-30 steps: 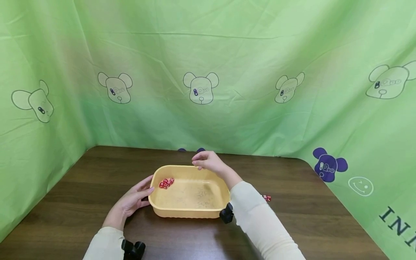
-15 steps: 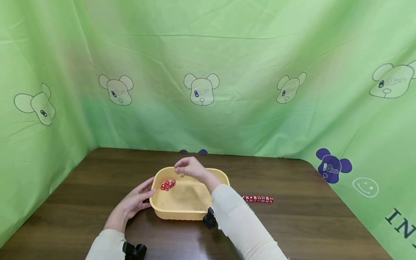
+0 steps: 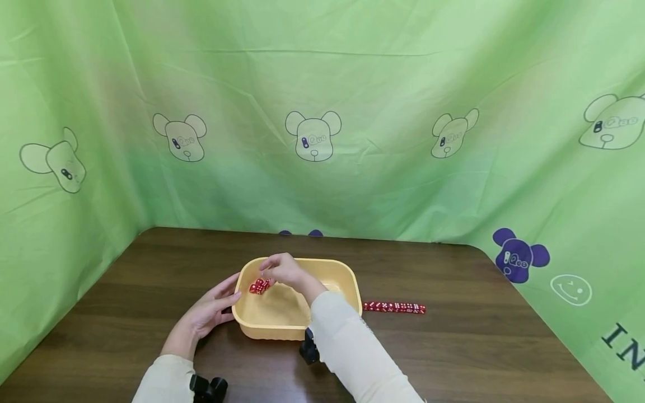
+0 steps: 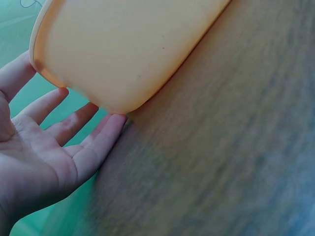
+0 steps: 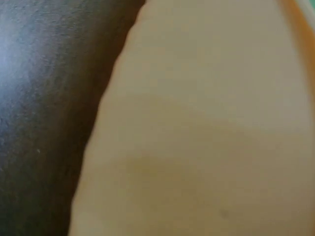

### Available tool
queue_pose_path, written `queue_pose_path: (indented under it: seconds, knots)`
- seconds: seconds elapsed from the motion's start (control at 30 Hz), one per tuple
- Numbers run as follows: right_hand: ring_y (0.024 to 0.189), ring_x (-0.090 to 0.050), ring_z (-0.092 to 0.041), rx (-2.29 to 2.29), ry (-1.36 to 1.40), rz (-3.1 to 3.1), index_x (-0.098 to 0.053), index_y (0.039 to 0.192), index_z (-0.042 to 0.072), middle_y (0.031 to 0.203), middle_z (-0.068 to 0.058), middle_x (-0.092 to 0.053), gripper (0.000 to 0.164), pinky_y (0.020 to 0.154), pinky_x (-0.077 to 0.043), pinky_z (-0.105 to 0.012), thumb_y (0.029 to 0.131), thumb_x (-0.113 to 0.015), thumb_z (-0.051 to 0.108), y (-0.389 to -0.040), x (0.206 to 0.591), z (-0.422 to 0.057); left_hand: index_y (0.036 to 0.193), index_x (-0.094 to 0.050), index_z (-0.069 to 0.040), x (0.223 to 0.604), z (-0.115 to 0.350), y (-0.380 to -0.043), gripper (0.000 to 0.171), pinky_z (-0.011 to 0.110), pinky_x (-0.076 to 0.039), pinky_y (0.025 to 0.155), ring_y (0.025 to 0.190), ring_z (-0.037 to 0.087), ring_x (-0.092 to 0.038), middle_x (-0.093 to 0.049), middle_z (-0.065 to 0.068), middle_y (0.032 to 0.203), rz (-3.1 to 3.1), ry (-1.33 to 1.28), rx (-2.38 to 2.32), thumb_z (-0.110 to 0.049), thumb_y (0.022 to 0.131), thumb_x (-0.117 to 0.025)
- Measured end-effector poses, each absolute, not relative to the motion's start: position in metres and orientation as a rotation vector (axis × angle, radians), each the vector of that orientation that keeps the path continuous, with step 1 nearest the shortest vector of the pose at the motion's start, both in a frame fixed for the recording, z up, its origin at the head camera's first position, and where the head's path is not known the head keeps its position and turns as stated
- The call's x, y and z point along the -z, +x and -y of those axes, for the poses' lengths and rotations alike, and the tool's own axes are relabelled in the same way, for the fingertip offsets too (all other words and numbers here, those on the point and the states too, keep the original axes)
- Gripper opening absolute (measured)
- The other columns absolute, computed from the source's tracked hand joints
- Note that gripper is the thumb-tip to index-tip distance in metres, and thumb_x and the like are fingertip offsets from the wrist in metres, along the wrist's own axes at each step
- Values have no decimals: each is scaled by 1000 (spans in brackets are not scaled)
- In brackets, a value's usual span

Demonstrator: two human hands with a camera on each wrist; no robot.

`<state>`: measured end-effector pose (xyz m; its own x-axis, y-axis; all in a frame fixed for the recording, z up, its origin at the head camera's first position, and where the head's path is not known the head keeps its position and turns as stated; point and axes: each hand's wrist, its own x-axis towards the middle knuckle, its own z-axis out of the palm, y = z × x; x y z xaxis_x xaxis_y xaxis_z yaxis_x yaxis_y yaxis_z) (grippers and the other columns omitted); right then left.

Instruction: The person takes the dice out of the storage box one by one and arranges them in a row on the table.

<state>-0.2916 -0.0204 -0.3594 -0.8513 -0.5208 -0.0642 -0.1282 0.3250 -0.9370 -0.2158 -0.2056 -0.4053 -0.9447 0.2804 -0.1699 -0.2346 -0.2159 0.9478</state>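
My left hand (image 3: 206, 310) holds the left end of a yellow plastic basin (image 3: 274, 326), thumb at its rim. In the left wrist view, the fingers of that hand (image 4: 54, 142) rest against the basin's outer wall (image 4: 123, 54). My right hand (image 3: 287, 271) reaches over the far rim into the basin's left part, fingers bent downward. Its fingertips are right at a small heap of red dice (image 3: 258, 287), partly covering it. In the right wrist view only the basin's wall (image 5: 197, 123) shows large and blurred; the right hand is out of that view.
A straight row of red dice with white pips (image 3: 395, 307) lies on the dark wooden table (image 3: 453, 347), right of the basin. A green printed cloth (image 3: 312, 190) hangs around the table's back and sides.
My right hand has moved left and down from above the basin's far rim to the dice heap. The dice row has come into view from behind the sleeve. The left hand stays put.
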Motion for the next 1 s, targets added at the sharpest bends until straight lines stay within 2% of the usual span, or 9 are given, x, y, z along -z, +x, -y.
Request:
queue_pose_path:
  seconds: [0.13, 0.33, 0.53, 0.63, 1.0]
  knots:
    - [60, -54, -30, 1533, -562, -2260, -60, 90, -9, 72, -13, -60, 19, 63, -46, -40, 72, -61, -1, -291, 366, 21, 138, -16, -10, 406, 205, -215, 59, 40, -42, 80, 110, 30, -40, -17, 22, 136, -1711, 62, -2219, -9, 88, -47]
    - [61, -56, -35, 1480, -553, -2290, -60, 91, -8, 72, -8, -60, 19, 57, -48, -36, 73, -62, -2, -290, 370, 26, 139, -14, -10, 406, 206, -215, 59, 40, -42, 80, 110, 28, -40, -16, 21, 137, -1714, 69, -2220, -9, 89, -46]
    - [47, -51, -18, 1387, -513, -2328, -62, 92, -4, 66, -14, -60, 20, 47, -45, -27, 72, -61, -4, -288, 374, 30, 139, -13, -10, 406, 206, -216, 61, 41, -41, 80, 110, 29, -39, -15, 21, 138, -1713, 69, -2221, -10, 88, -47]
    - [46, -49, -15, 1353, -510, -2352, -63, 92, -3, 66, -15, -61, 20, 46, -45, -26, 72, -60, -6, -287, 376, 30, 139, -14, -10, 406, 206, -215, 60, 41, -41, 80, 111, 30, -38, -15, 21, 137, -1714, 63, -2221, -9, 89, -47]
    - [49, -51, -15, 1253, -528, -2384, -65, 88, -2, 64, -12, -61, 17, 47, -45, -25, 72, -63, -5, -285, 381, 31, 139, -14, -10, 406, 205, -215, 60, 41, -41, 81, 112, 31, -38, -15, 21, 137, -1727, 66, -2214, -8, 88, -47]
